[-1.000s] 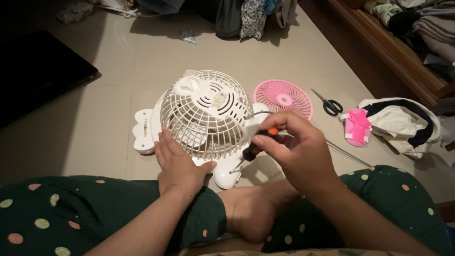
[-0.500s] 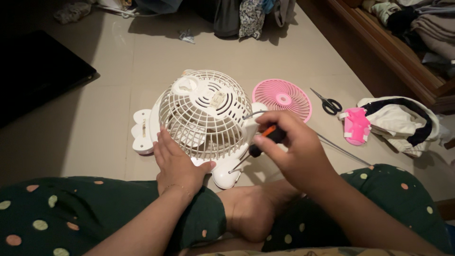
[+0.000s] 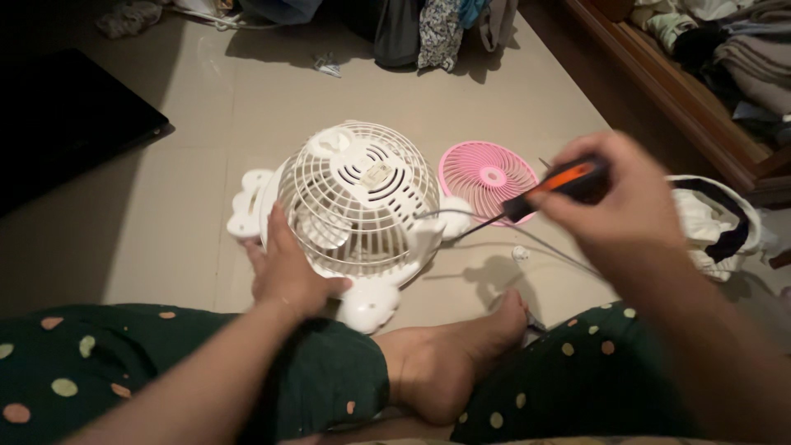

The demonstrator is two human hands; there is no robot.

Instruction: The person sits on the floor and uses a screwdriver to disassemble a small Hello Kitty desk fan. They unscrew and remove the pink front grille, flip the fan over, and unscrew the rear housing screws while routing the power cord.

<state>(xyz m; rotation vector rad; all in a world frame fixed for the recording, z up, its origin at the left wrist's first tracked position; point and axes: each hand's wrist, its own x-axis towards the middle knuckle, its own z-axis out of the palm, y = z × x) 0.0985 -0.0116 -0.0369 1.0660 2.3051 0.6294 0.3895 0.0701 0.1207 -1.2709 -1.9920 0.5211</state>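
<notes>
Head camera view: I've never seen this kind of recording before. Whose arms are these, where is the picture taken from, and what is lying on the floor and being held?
A camera on the person's head looks down at their own arms and crossed legs. They sit on a tiled floor. The left hand rests on a small white fan in a wire cage. The right hand grips a screwdriver with an orange and black handle, raised off the fan. A pink grille lies beside the fan, and a white bag lies at the right.

Single head view, looking steeply down, close over lap and white fan [image 3: 358, 206] on floor [image 3: 189, 165].
</notes>
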